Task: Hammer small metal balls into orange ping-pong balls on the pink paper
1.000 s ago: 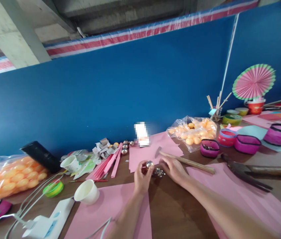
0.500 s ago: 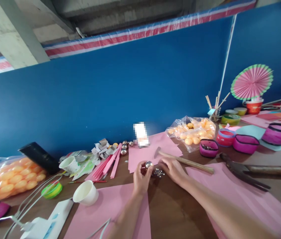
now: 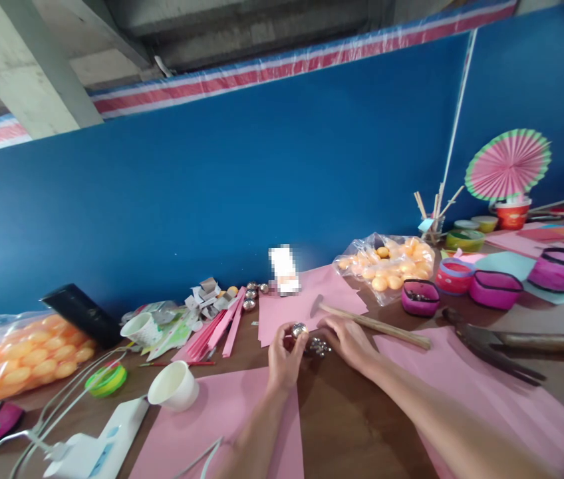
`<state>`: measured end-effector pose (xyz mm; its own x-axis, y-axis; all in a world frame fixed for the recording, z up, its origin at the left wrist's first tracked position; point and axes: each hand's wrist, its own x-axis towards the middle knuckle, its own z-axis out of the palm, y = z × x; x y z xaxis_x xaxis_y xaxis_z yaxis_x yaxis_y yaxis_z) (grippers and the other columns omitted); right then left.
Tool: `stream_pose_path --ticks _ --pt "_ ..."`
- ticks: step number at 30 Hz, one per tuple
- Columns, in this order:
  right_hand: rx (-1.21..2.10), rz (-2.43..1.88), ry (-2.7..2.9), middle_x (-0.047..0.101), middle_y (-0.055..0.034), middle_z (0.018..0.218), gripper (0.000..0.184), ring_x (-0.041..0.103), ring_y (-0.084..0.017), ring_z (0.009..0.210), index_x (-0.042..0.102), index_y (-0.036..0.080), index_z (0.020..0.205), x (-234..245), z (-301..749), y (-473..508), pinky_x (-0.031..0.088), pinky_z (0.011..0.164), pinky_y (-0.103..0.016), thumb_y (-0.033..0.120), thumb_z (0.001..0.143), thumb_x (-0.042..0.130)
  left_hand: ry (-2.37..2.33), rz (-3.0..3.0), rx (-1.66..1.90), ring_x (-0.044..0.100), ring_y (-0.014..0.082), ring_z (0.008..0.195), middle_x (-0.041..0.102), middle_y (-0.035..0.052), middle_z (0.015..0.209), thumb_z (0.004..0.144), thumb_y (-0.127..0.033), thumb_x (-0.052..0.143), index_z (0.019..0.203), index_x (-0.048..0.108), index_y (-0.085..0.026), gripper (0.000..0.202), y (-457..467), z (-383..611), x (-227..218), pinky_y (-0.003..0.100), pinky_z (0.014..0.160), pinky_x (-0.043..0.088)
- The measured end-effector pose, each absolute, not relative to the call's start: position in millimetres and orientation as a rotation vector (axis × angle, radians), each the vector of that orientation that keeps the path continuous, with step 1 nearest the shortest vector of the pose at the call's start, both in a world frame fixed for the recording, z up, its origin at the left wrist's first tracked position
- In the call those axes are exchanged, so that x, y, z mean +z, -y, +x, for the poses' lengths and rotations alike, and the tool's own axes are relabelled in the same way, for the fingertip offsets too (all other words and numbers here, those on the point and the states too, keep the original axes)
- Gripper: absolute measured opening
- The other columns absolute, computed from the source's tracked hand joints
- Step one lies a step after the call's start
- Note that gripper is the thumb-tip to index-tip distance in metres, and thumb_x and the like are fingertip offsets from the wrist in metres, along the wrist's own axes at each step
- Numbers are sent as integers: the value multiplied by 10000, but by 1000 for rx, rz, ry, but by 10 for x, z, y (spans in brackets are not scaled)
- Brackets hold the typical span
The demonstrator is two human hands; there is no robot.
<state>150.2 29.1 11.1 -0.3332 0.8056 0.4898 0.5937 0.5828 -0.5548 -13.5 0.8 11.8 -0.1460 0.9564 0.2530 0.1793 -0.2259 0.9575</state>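
Observation:
My left hand [image 3: 284,359] is closed around a small ball [image 3: 299,330] with a shiny silver, studded surface. Just to its right, a little heap of silver thumbtacks [image 3: 319,346] lies on the brown table. My right hand [image 3: 348,338] rests beside that heap with its fingers bent together; whatever is at the fingertips is too small to make out. Behind the right hand lies a hammer [image 3: 376,324] with a wooden handle, its head on pink paper [image 3: 282,316]. Several similar silver balls [image 3: 250,295] sit near the blue wall.
Bags of orange balls stand at left [image 3: 27,356] and right [image 3: 392,263]. A white cup [image 3: 173,386] and a power strip [image 3: 117,432] with cables are at left. Pink strips [image 3: 217,329] lie behind. On the right are a claw hammer [image 3: 491,349], purple containers [image 3: 495,289] and a paper fan [image 3: 509,165].
The view has shifted very slightly. Both hands and the silver ball stay in nearly the same place.

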Motion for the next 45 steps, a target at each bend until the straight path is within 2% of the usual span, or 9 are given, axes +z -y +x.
stream_pose_path --ticks 4,16,22,35,45 --pt "370 -1118 2074 626 -38 779 180 573 -160 731 588 187 812 125 1511 -282 406 660 -250 201 826 409 -1330 1420 1459 605 159 704 633 57 831 703 -384 586 925 563 -152 322 -1 -131 132 256 609 484" --pt "373 -1139 2089 637 -35 779 199 584 -161 742 610 192 862 92 1496 -299 415 672 -252 204 824 415 -1289 1324 1440 597 152 665 633 71 815 726 -442 541 938 580 -134 376 -12 -130 114 255 588 495" --pt "387 -1146 2085 641 -32 779 213 586 -161 745 618 196 873 94 1499 -295 418 679 -253 222 831 411 -1280 1258 1438 597 145 640 636 78 879 719 -480 529 1077 553 -151 488 -22 -135 100 261 576 503" --pt "373 -1148 2088 644 -32 772 203 592 -162 738 612 194 856 89 1497 -295 422 666 -252 209 825 412 -1292 1331 1413 590 152 630 627 59 794 726 -478 515 964 584 -150 411 -27 -139 81 257 557 501" --pt "398 -1149 2089 641 -29 765 198 592 -161 725 605 199 828 108 1491 -286 413 635 -242 237 834 411 -1267 1452 1382 593 149 663 612 35 777 735 -403 542 938 556 -167 311 5 -149 108 246 582 492"
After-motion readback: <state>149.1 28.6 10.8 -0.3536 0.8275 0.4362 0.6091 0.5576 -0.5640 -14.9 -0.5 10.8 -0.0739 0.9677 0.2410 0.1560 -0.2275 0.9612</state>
